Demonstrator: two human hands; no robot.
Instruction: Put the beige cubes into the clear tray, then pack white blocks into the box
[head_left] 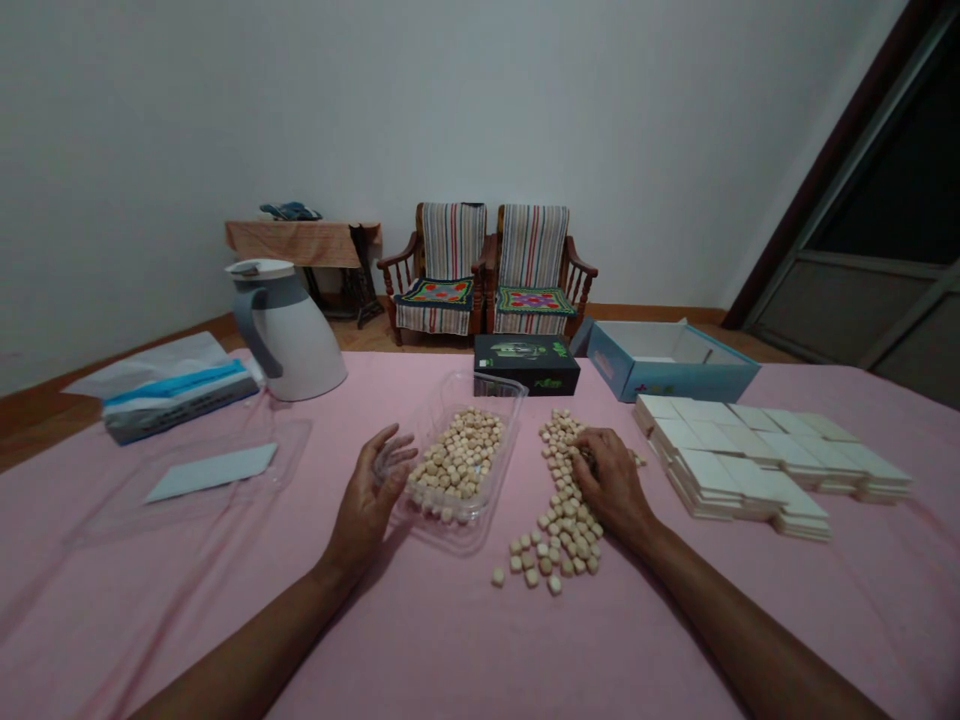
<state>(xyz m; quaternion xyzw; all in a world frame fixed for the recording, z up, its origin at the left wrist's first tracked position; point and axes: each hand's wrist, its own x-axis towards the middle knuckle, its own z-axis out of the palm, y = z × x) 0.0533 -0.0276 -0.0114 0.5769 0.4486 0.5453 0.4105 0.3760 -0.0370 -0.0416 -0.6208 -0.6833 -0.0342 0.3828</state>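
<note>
A clear plastic tub (501,478) stands tilted on the table, part filled with small, pale wooden cubes (459,455) with rounded edges. My left hand (377,475) is at the tub's left side, palm turned inward and fingers apart, holding nothing; whether it touches the wall I cannot tell. To the right of the tub, more loose wooden cubes (568,515) lie in a long heap, with a few strays at the near end. My right hand (611,478) rests over the heap's right side, fingers curled down onto cubes. Its fingertips are partly hidden.
Stacked pale square tiles (739,450) stand at the right, before an open blue box (660,375). A black box (526,365) lies behind the tub. At the left are a white jug (304,340), a tissue pack (180,395) and a clear lid (289,455) with a white strip.
</note>
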